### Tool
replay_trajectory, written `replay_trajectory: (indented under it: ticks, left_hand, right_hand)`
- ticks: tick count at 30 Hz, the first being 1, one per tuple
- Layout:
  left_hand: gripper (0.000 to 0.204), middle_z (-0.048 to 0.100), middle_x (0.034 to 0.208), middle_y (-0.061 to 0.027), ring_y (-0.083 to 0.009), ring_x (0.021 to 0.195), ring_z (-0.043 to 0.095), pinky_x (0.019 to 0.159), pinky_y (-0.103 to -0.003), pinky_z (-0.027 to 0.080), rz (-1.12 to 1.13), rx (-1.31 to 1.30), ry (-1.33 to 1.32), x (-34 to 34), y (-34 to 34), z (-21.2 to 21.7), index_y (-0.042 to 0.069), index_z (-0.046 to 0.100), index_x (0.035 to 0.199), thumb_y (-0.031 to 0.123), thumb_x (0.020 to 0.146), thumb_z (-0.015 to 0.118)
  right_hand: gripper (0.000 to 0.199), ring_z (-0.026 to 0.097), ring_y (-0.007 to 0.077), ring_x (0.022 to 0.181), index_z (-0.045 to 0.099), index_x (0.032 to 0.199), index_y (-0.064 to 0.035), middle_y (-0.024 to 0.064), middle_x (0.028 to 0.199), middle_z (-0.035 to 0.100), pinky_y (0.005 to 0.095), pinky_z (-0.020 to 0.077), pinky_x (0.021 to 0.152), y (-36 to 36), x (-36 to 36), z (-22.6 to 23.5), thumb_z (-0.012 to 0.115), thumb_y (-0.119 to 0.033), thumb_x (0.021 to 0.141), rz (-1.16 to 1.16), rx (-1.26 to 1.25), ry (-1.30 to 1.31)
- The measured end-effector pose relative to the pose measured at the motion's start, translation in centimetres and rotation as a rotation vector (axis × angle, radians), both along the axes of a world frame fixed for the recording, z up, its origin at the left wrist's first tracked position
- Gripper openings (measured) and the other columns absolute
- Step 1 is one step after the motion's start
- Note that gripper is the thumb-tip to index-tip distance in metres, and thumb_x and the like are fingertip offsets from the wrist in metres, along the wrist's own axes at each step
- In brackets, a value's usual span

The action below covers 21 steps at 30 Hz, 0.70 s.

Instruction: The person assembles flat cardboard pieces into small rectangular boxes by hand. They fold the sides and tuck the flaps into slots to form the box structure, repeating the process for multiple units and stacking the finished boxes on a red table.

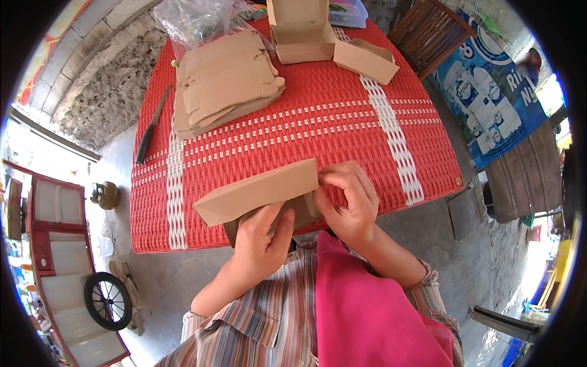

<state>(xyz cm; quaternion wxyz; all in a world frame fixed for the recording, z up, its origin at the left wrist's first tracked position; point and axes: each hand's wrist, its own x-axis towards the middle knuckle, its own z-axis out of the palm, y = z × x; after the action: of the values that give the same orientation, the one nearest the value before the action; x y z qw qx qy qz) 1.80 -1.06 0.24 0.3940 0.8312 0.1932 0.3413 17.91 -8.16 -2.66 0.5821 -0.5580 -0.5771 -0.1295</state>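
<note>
A brown cardboard box (260, 188), partly folded up, is held between my hands at the table's near edge, one long wall tilted toward the far side. My left hand (264, 235) grips it from the near side, with its fingers reaching inside and partly hidden. At the box's right end, my right hand (350, 199) pinches the corner with thumb and fingers. Farther off on the left lies a stack of flat cardboard box blanks (226, 82). An open-lidded cardboard box (304, 44) stands at the far middle, with a shallow cardboard tray (367, 61) beside it.
Red and white woven matting covers the table (293, 131). A knife (150, 128) with a dark handle lies near the left edge. Behind the stack sits a clear plastic bag (202, 24), and a translucent tub (348, 13) stands at the far edge. A wooden chair (428, 33) is at far right.
</note>
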Motion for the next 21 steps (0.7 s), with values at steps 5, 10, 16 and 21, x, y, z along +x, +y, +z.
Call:
replay_trajectory:
  ticks: [5,10,16,21]
  left_hand:
    - [0.037,0.067,0.113,-0.0198,-0.0338,0.101,0.066,0.084,-0.037,0.052,-0.260,0.028,0.076,-2.5,1.5,2.9,-0.003,0.062,0.120,-0.006,0.083,0.060]
    - [0.036,0.057,0.131,-0.0195,-0.0322,0.119,0.057,0.097,-0.038,0.046,-0.275,-0.020,-0.298,-6.1,4.3,-0.9,-0.003,0.059,0.123,0.001,0.087,0.060]
    - [0.049,0.048,0.138,-0.0200,-0.0272,0.129,0.047,0.105,-0.038,0.038,0.049,-0.131,-0.332,-2.6,4.7,-2.2,-0.004,0.046,0.134,0.030,0.101,0.052]
    - [0.062,0.054,0.125,-0.0116,-0.0193,0.118,0.052,0.099,-0.035,0.042,-0.056,-0.389,-0.369,-1.1,4.0,-3.3,-0.003,0.033,0.143,0.042,0.103,0.046]
  right_hand:
    - [0.031,0.066,0.0303,0.085,0.046,0.085,-0.0019,0.0185,0.108,0.067,0.0345,0.0546,0.071,0.9,1.1,0.2,0.071,0.009,0.070,-0.118,0.092,-0.001]
    - [0.034,0.068,0.0327,0.089,0.040,0.081,-0.0026,0.0223,0.109,0.067,0.0334,0.0548,0.068,0.7,2.2,-0.4,0.070,0.010,0.072,-0.099,0.062,0.027]
    - [0.033,0.065,0.0306,0.076,0.040,0.078,-0.0021,0.0221,0.104,0.068,0.0329,0.0518,0.061,0.4,2.4,0.6,0.071,0.010,0.073,-0.150,0.010,-0.046]
    - [0.023,0.062,0.0276,0.074,0.049,0.086,0.0012,0.0220,0.104,0.067,0.0315,0.0502,0.064,0.1,2.7,0.9,0.072,0.002,0.081,-0.049,-0.015,0.019]
